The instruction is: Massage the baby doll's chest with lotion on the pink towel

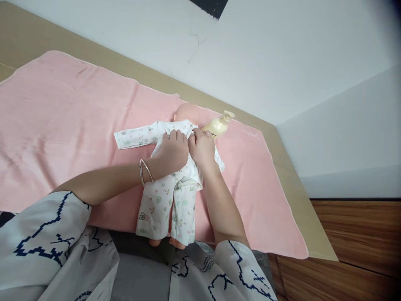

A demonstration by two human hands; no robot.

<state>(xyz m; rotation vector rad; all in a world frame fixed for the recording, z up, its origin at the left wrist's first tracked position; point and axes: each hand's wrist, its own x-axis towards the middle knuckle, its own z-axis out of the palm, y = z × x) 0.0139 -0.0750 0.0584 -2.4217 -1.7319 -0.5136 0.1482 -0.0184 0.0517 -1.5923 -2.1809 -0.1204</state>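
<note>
A baby doll (186, 111) lies on its back, its head at the far end and its feet towards me. It wears a white printed baby shirt (147, 134) and matching trousers (158, 207). My left hand (174, 151) has its fingers curled closed on the shirt's chest. Right beside it, my right hand (203, 147) pinches the shirt front near the collar. Whatever fastening lies beneath the fingers is hidden. The sleeve on the left is stretched out flat; my right forearm and hand partly cover the other sleeve.
A cream pump bottle (217, 125) lies tilted just beyond my right hand, close to the doll's head. Under everything, a pink blanket (81, 104) covers much of a tan table (290, 188). A white wall (250, 54) rises behind. Wooden flooring (360, 234) shows at the lower right.
</note>
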